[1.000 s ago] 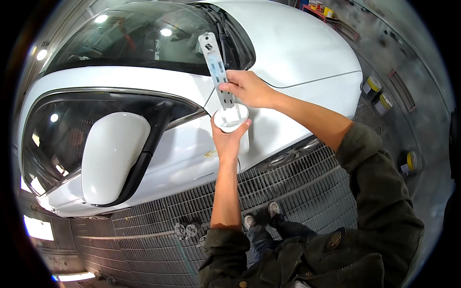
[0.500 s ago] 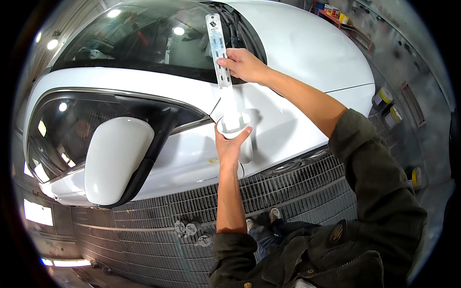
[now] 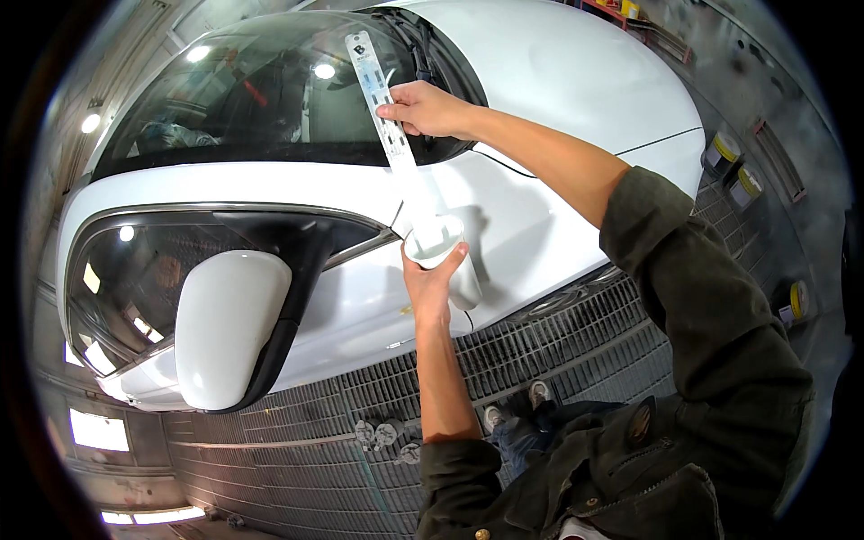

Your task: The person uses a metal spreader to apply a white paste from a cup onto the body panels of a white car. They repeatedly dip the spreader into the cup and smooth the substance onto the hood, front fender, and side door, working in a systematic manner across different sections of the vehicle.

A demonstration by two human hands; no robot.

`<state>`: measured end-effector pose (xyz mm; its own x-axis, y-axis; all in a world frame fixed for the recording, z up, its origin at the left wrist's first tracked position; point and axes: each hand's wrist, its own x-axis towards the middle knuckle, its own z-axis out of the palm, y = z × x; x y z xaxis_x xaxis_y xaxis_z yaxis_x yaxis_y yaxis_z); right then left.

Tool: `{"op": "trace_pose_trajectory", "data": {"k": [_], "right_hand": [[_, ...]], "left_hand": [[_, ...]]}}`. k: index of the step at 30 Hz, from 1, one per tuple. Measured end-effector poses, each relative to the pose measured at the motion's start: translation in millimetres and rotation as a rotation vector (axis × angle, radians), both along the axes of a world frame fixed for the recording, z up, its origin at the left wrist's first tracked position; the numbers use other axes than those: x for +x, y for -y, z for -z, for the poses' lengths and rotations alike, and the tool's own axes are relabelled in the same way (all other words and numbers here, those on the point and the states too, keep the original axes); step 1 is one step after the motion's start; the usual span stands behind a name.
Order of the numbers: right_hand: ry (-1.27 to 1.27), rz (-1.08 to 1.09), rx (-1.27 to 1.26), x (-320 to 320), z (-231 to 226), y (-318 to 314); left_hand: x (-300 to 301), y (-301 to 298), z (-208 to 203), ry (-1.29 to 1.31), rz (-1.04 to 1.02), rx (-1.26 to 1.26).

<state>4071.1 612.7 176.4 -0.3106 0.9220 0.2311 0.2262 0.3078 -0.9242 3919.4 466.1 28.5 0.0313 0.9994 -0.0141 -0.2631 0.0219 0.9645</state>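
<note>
My left hand (image 3: pixel 430 286) is wrapped round a tall white cup (image 3: pixel 465 286), its thumb along the rim. In my right hand (image 3: pixel 421 110), pinched between thumb and fingers, is a long flat paint mixing stick (image 3: pixel 364 61) with slots along it. The stick leans to the left at its top. Its lower part is coated in white paint and reaches down into the cup's mouth. How deep the tip goes and how much the cup holds cannot be made out. Both hands are above the white car (image 3: pixel 531 211), near the windshield's lower corner.
The car's side mirror (image 3: pixel 229 328) juts out at the left, with the windshield (image 3: pixel 261 99) beyond it. Underfoot is a metal floor grating (image 3: pixel 297 405) with several small paint-spattered objects (image 3: pixel 385 435). Buckets (image 3: pixel 723 151) stand along the right wall. A red shelf (image 3: pixel 605 11) is at the far right.
The top of the stick has swung left with my right hand, so it tilts more. My left hand still grips the cup. The whole view has shifted slightly.
</note>
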Motion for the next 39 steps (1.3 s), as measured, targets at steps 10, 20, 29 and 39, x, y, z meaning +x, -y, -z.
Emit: {"op": "trace_pose_trajectory", "data": {"k": [10, 20, 29, 39], "right_hand": [[0.132, -0.231, 0.187, 2.8, 23.6, 44.2], [0.120, -0.445, 0.048, -6.5, 20.3, 160.9], [-0.561, -0.509, -0.166, -44.1, 10.7, 243.9], [-0.577, -0.437, -0.192, -73.4, 27.8, 381.7]], "left_hand": [[-8.1, 9.2, 5.2, -0.008, 0.066, 0.054], [-21.1, 83.1, -10.3, -0.087, 0.097, 0.158], [-25.2, 158.1, -35.5, -0.171, -0.071, 0.170], [-44.5, 274.4, -37.2, -0.252, -0.260, 0.073]]}}
